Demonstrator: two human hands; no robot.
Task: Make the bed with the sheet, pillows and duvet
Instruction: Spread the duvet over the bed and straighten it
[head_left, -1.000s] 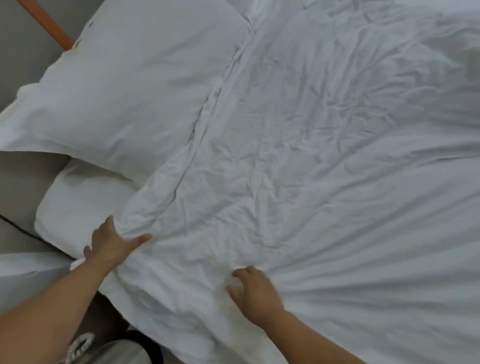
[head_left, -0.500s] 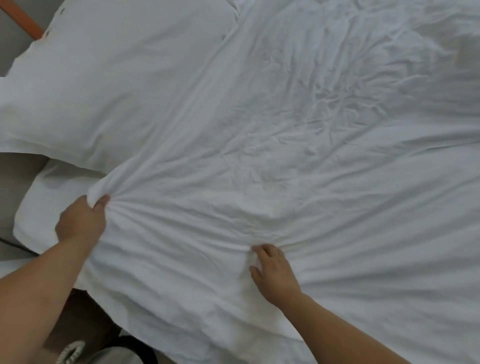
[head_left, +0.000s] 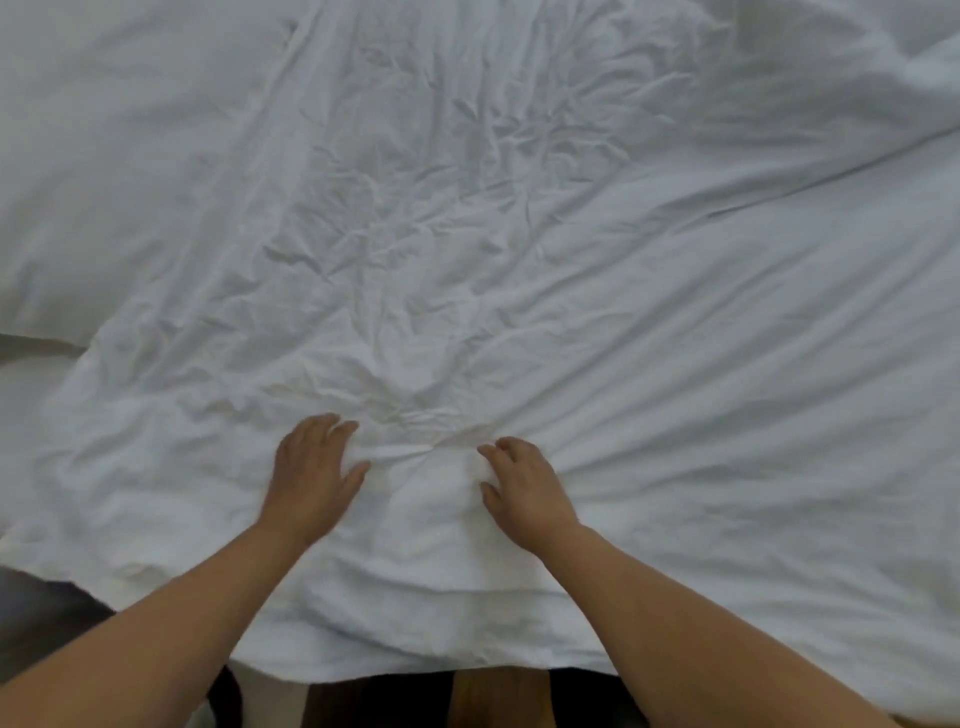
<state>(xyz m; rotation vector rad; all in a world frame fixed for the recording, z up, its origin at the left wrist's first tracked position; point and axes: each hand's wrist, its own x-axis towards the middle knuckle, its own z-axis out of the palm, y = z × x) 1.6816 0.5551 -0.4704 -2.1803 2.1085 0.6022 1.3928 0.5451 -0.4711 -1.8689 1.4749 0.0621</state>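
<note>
A wrinkled white duvet (head_left: 519, 234) covers almost the whole view. A smoother white pillow (head_left: 104, 156) lies at the upper left, its right edge under the duvet. My left hand (head_left: 311, 478) rests flat on the duvet near its front edge, fingers straight and spread. Close to its right, my right hand (head_left: 524, 488) has curled fingers bunching the duvet fabric. Tight folds fan out to the right from that grip, and a small ridge of cloth stands between the two hands.
The duvet's near hem (head_left: 415, 670) hangs over the bed edge at the bottom, with dark floor and a brown strip (head_left: 498, 696) below it. A grey gap (head_left: 31, 343) shows at the left under the pillow.
My left hand let go of the duvet's left corner and moved right, now flat beside my right hand. The right hand kept its grip. The view shifted right, so the pillow slid left.
</note>
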